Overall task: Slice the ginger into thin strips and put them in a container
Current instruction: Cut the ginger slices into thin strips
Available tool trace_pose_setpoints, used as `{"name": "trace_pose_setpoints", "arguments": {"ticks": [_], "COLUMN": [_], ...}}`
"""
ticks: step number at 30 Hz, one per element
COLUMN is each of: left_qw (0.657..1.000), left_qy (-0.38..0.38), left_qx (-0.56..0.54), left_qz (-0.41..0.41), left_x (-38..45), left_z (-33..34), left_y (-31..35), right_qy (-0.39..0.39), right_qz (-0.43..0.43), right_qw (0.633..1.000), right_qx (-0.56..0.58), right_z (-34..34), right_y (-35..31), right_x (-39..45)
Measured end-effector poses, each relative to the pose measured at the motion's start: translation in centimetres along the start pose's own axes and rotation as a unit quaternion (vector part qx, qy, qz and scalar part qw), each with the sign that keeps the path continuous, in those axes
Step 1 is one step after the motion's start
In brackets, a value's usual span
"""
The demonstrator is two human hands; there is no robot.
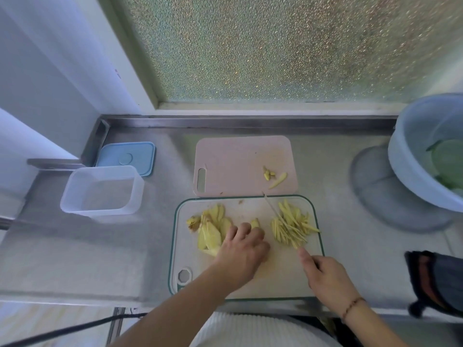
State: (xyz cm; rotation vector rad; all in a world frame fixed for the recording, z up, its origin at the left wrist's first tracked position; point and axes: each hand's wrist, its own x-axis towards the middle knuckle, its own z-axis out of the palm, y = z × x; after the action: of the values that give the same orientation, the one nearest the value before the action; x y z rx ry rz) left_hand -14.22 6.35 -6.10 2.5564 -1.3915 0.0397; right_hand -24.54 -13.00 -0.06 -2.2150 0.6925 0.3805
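- Counter (125,259): steel; we keep everything on it within reach of both hands.
- Bowl (411,136): far right, holding green pieces, well apart from the cutting.
- White board (250,284): nearest us, so we judge it the working surface.
- Pink board (238,156): just behind the white one, bearing a few scraps (274,177), seemingly set aside.
- Container (102,190): clear, nothing in it, left of the boards; its blue lid (126,157) lies off behind, ready for filling.
- Left hand (241,249): palm down, fingers curled onto a ginger piece (255,223), apparently steadying it.
- Right hand (325,276): fingers wrapped on the knife (271,209), forefinger stretched along its back, blade angled away over the strips.
- Slices (213,229): heaped left, uncut.
- Strips (290,225): piled right of the blade; none in the container.
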Motion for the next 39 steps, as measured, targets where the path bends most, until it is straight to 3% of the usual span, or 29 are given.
{"name": "trace_pose_setpoints", "arguments": {"ticks": [4, 7, 9, 12, 14, 16, 19, 21, 24, 27, 39], "left_qw": [0.996, 0.994, 0.993, 0.926, 0.901, 0.897, 0.904, 0.919, 0.958, 0.986, 0.985], "left_qy": [-0.009, -0.008, 0.024, 0.100, 0.155, 0.188, 0.105, 0.080, 0.107, 0.070, 0.032], "left_qx": [0.049, 0.013, -0.117, -0.285, -0.246, -0.155, -0.086, -0.068, -0.031, 0.004, -0.024], "left_qz": [0.078, 0.107, 0.023, -0.226, -0.323, -0.368, -0.405, -0.380, -0.265, -0.153, -0.167], "left_x": [-0.6, -0.8, -0.3, 1.4, 2.5, 2.7, 2.0, 1.4, 0.7, 0.3, 1.1], "left_z": [-0.2, -0.3, -0.5, -2.2, -3.0, -3.5, -3.5, -2.9, -2.3, -2.5, -2.8], "left_y": [-0.1, -0.9, -0.8, -0.6, -2.0, -4.2, -7.1, -7.9, -8.5, -8.4, -6.9], "right_qy": [0.000, 0.000, -0.003, -0.005, -0.007, -0.009, -0.010, -0.011, -0.014, -0.015, -0.024], "right_qz": [0.003, 0.001, 0.001, -0.002, -0.004, -0.008, -0.010, -0.011, -0.008, -0.010, -0.010], "right_qw": [1.000, 1.000, 1.000, 1.000, 1.000, 1.000, 1.000, 1.000, 1.000, 1.000, 1.000], "right_qx": [0.007, 0.007, 0.009, 0.009, 0.005, 0.000, 0.000, -0.003, -0.007, -0.010, -0.015], "right_z": [0.0, -0.1, -0.1, 0.0, 0.0, 0.0, -0.2, -0.3, -0.4, -0.4, -0.5], "right_y": [0.0, 0.0, 0.1, 0.1, 0.2, 0.2, 0.3, 0.3, 0.3, 0.3, 0.2], "right_x": [0.0, 0.0, 0.0, 0.1, 0.1, 0.1, 0.1, 0.1, 0.1, 0.2, 0.5]}}
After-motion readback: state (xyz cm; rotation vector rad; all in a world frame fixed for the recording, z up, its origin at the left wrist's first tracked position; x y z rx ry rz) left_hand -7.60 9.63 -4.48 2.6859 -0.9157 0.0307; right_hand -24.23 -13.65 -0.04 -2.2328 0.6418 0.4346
